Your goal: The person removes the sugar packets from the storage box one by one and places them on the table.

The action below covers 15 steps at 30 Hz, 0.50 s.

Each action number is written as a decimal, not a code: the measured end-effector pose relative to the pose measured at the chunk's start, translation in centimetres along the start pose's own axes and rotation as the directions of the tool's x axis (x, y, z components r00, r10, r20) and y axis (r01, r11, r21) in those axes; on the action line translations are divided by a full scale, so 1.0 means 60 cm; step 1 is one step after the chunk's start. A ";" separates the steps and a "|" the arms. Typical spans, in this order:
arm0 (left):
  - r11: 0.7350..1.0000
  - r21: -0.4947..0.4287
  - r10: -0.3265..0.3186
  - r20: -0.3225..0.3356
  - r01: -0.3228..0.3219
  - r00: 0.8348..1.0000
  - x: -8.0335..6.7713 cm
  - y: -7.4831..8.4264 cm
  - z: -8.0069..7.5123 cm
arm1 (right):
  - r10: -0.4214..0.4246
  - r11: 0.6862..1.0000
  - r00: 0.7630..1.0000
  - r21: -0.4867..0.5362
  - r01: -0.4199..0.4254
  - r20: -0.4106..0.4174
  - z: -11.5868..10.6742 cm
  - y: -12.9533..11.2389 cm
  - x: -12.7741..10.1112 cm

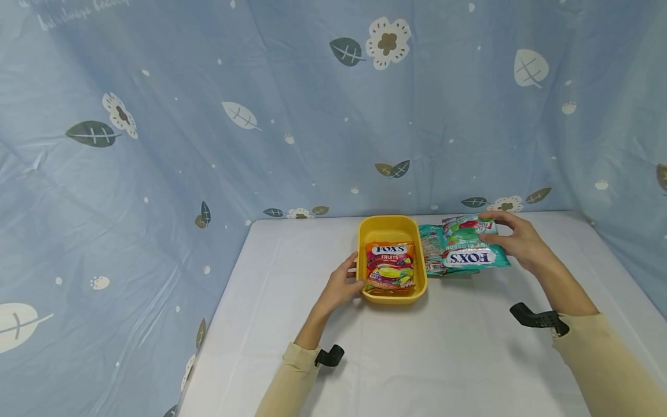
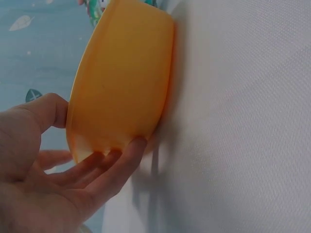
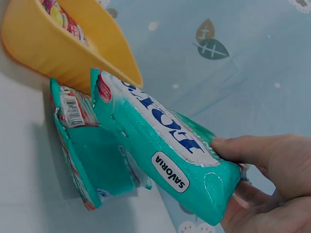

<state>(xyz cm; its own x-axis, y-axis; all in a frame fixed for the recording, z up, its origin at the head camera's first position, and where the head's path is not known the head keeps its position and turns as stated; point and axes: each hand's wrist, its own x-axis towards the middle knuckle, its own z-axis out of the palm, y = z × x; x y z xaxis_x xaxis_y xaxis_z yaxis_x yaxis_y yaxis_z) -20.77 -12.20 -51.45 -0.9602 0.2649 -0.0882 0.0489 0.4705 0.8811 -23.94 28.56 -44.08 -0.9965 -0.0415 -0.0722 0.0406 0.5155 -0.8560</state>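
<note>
My left hand (image 1: 340, 289) holds the near-left corner of a yellow plastic tub (image 1: 392, 299), thumb at the rim and fingers against the outer wall. In the tub lies an orange-red bag of Fox's Fruits candy (image 1: 389, 266). To the right of the tub, my right hand (image 1: 516, 238) pinches a teal Fox's candy bag (image 1: 469, 242) at its right end, thumb on the near face. The bag's "SAVORIA" label faces the right wrist view. Behind and beneath it, another teal candy bag (image 3: 97, 155) rests on the table, partly covered, its barcode showing.
A white cloth covers the table (image 1: 417, 359). Blue curtain (image 1: 333, 116) with leaf and flower prints hangs behind the table and along its left side. Each forearm wears a black wrist mount (image 1: 329, 355) at the beige sleeve cuff.
</note>
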 end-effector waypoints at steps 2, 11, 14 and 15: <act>1.000 0.000 0.002 0.001 -0.002 1.000 0.000 0.001 -0.001 | 0.006 1.000 1.000 -0.004 -0.006 -0.007 -0.001 0.003 0.000; 1.000 -0.015 0.003 -0.001 -0.003 1.000 0.003 -0.005 0.001 | 0.016 1.000 1.000 -0.012 -0.016 -0.018 -0.011 0.015 -0.002; 1.000 -0.016 -0.006 -0.001 0.006 1.000 0.004 -0.007 0.002 | 0.022 1.000 1.000 0.007 -0.022 -0.012 -0.016 0.019 -0.004; 1.000 -0.018 -0.008 -0.001 0.008 1.000 0.004 -0.007 0.002 | 0.023 1.000 1.000 0.014 -0.023 -0.010 -0.017 0.020 -0.004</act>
<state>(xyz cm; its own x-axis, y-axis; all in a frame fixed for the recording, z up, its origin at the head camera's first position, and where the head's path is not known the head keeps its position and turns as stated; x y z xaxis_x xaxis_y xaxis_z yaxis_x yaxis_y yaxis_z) -21.00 -12.23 -51.89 -0.9609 0.2599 -0.0951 0.0359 0.4577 0.8884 -23.73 30.08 -44.58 -0.9960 -0.0214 -0.0869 0.0643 0.5044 -0.8611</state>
